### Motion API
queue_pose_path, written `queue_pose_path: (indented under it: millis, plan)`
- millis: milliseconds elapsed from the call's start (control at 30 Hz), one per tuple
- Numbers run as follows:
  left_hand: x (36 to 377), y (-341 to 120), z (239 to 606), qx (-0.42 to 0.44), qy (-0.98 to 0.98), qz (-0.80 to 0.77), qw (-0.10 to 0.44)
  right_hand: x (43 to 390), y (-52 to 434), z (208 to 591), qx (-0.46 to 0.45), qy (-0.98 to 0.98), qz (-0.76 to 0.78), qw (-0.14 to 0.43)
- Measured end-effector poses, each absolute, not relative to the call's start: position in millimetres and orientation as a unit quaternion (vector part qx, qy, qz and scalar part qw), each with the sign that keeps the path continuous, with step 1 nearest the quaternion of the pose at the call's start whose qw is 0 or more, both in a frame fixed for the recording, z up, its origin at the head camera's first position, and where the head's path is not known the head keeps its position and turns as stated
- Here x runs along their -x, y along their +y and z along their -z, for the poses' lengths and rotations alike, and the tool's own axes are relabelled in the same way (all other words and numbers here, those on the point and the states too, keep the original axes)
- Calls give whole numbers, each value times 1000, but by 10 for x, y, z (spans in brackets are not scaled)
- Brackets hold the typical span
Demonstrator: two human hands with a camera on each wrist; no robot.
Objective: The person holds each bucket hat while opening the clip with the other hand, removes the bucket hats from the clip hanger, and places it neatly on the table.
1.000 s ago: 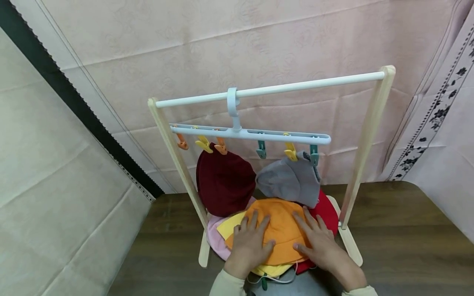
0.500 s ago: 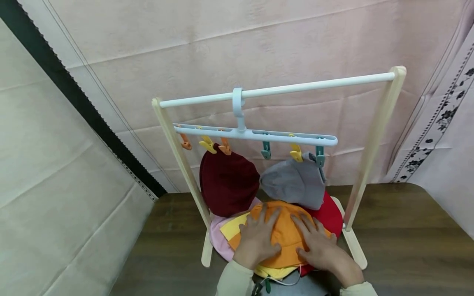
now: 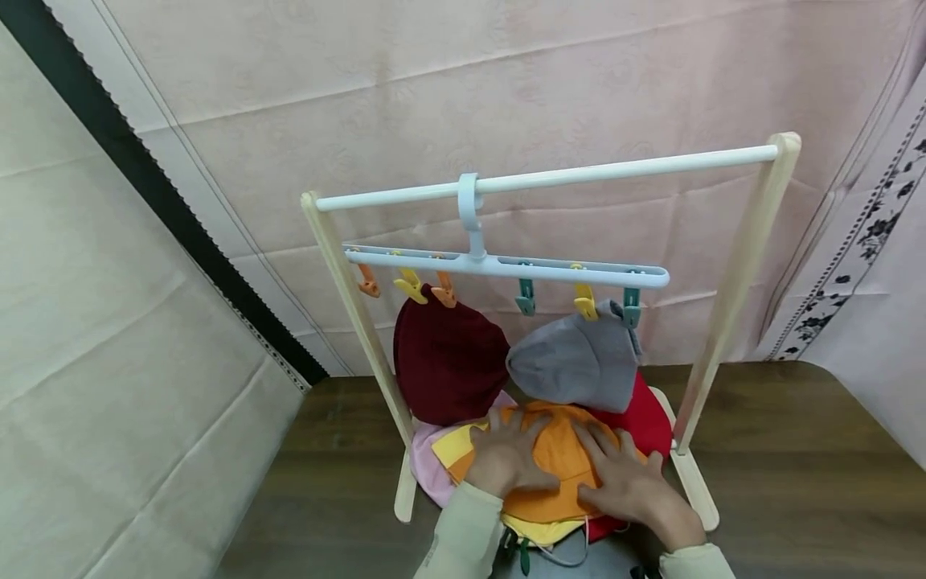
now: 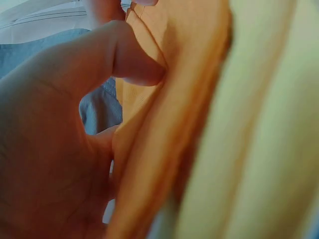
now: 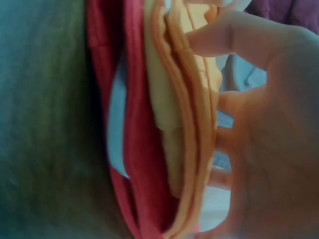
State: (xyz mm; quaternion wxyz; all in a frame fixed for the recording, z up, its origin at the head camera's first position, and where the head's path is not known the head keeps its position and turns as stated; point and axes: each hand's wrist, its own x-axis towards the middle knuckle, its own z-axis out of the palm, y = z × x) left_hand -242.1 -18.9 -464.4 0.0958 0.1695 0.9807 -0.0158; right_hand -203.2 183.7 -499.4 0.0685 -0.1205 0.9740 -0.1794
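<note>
An orange hat (image 3: 557, 474) lies on top of a pile of hats under a small drying rack. My left hand (image 3: 510, 454) rests on its left side with fingers spread. On its right side lies my right hand (image 3: 625, 478), also flat. In the left wrist view my thumb (image 4: 124, 59) touches the orange hat (image 4: 144, 149), with yellow cloth (image 4: 259, 149) beside it. The right wrist view shows my right hand (image 5: 269, 149) against the orange hat's (image 5: 192, 149) edge, stacked on a yellow layer (image 5: 164, 99) and a red hat (image 5: 139, 149).
A maroon hat (image 3: 448, 362) and a grey hat (image 3: 575, 362) hang from a clip hanger (image 3: 506, 267) on the white rail (image 3: 615, 170). Wooden posts (image 3: 731, 297) stand on a brown table (image 3: 796, 466). Pink cloth (image 3: 427, 466) and a red hat (image 3: 647, 418) lie in the pile.
Both hands have slid forward over the orange hat, toward its far side under the hanging hats, and moved closer together.
</note>
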Motion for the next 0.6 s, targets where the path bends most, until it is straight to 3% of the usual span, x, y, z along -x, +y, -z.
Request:
queue_pose_path:
  millis: [367,467,600]
  plan:
    - [2230,-382,4544,-181,976,-115,-31,1908,1949,4701,148,946,282,53]
    - [2161,-405,4426,-196,963,-162,-93,1854,1989,4554,162,939,302,21]
    - [2090,-397,4239,-228,922,-268,-160,1775,2000,4367,133,939,310,-66]
